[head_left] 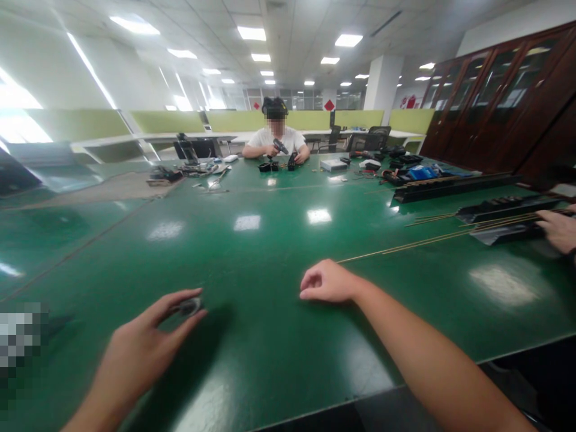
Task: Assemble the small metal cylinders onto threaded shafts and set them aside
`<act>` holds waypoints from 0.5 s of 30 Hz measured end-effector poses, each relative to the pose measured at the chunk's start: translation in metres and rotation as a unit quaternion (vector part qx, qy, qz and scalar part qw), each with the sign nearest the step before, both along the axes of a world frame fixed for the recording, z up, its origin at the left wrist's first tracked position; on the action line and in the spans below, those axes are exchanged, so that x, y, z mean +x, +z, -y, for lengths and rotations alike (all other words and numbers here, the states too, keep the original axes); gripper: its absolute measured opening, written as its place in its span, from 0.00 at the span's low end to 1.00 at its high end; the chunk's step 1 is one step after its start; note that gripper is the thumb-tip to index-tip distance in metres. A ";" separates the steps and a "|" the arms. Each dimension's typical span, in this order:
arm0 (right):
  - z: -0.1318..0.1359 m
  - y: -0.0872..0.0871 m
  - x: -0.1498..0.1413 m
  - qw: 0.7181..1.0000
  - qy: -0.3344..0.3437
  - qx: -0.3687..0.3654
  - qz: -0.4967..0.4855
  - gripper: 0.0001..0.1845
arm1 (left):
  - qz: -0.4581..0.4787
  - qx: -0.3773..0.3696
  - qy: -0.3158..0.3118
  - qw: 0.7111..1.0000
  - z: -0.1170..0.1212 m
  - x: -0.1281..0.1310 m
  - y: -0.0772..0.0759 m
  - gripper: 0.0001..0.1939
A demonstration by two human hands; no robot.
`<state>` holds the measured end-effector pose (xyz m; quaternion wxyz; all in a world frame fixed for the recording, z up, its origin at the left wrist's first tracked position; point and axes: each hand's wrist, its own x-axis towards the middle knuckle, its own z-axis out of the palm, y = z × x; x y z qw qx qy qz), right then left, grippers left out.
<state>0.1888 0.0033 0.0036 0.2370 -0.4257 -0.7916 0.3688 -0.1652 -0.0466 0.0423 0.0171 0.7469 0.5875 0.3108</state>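
Note:
My left hand (139,342) is at the lower left, its thumb and fingers pinching a small dark round part with a ring-like rim (189,306). The part is held over the green tabletop (252,264); its far side is hidden by my fingers. To the right of it, my right hand (330,283) rests on or just over the table with its fingers curled in. Nothing shows in the hollow of that curl. Behind the right wrist, thin brass-coloured rods (405,246) stretch across to the right.
Black channel-shaped parts (454,187) lie at the right, where another person's hand (558,229) reaches in. Across the table sits a person (256,142) with a power drill (281,146). Tools and a blue item (423,173) crowd the far right; more clutter (166,174) lies far left.

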 end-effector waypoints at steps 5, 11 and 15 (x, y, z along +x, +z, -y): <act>-0.001 -0.005 0.001 0.999 0.005 -0.009 -0.038 0.14 | 0.041 -0.049 -0.258 0.964 -0.032 0.101 -0.009 0.13; -0.005 -0.008 0.006 0.998 0.043 -0.007 -0.048 0.05 | 0.133 -0.060 -0.355 0.923 -0.038 0.155 -0.027 0.07; -0.005 -0.008 0.005 0.999 0.041 0.000 -0.028 0.04 | 0.152 -0.074 -0.329 0.929 -0.039 0.148 -0.039 0.10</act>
